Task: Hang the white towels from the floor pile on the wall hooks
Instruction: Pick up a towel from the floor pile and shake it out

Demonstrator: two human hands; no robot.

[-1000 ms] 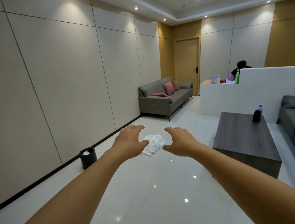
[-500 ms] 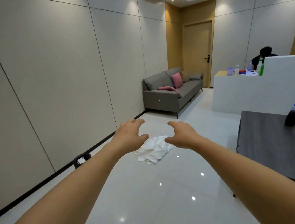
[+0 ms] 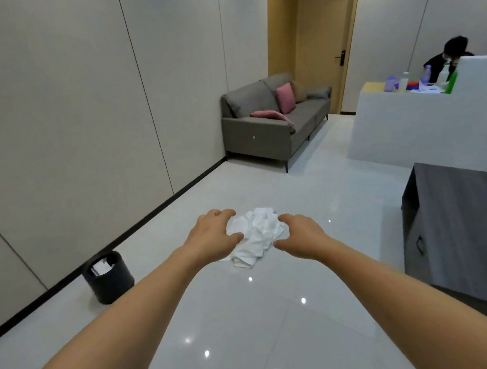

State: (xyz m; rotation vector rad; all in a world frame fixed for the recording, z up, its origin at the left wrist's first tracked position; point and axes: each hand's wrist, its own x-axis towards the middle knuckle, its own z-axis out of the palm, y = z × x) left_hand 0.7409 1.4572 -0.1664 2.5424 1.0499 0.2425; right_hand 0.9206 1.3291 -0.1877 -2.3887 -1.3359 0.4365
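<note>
A crumpled pile of white towels [image 3: 257, 234] lies on the glossy white floor in the middle of the view. My left hand [image 3: 212, 237] is stretched out in front of the pile's left side, fingers curved and apart, holding nothing. My right hand [image 3: 302, 237] reaches out at the pile's right side, also spread and empty. Whether either hand touches the cloth I cannot tell. No wall hooks are in view.
A black round bin [image 3: 108, 277] stands by the left wall. A grey sofa [image 3: 274, 122] with pink cushions sits against the far wall. A dark wooden table [image 3: 462, 231] is at the right, a white counter [image 3: 419, 126] behind it with a seated person.
I have moved closer to the towel pile and the view has tilted down. Both hands now frame the pile more closely; the bin is fully in view again.
</note>
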